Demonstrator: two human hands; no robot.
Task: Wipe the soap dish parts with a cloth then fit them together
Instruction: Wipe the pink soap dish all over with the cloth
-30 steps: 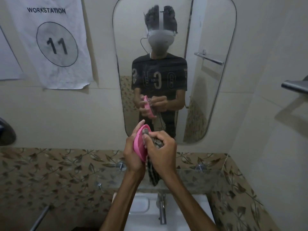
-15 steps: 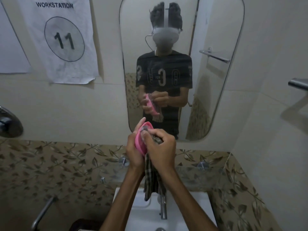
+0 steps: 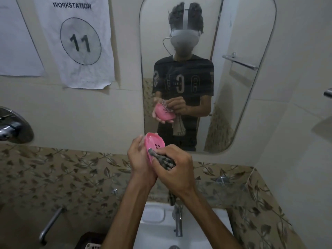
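At the far left edge a chrome wall fitting [image 3: 14,127] is cut off by the frame. Above it hangs a plain white sheet [image 3: 16,42], also cropped, and beside that a creased white paper sign [image 3: 79,42] printed "WORKSTATION" over a circled "11". Lower left, a chrome bent pipe [image 3: 51,224] runs down in front of the leaf-patterned tile band [image 3: 62,177], and a dark basket [image 3: 89,241] is only partly in view at the bottom edge.

In the middle, over the white ceramic basin [image 3: 156,229] with its chrome tap [image 3: 178,221], the left hand [image 3: 142,162] holds the pink oval plastic soap dish part [image 3: 154,145] tilted on edge, fingers curled round its back; small dark drain holes show on its inner face. The right hand [image 3: 177,169] grips a bunched dark checked cloth [image 3: 162,159] and presses it against the dish's inner face. The cloth's tail hangs below the hands, mostly hidden behind the right wrist. There is open air on all sides of the hands, well clear of the wall.

Behind them the rounded wall mirror [image 3: 251,87] reflects the person in a dark shirt; its lettering is reversed and probably not legible. A chrome towel rail [image 3: 240,62] shows in the reflection. At the right edge a chrome bar end [image 3: 328,93] is cropped.
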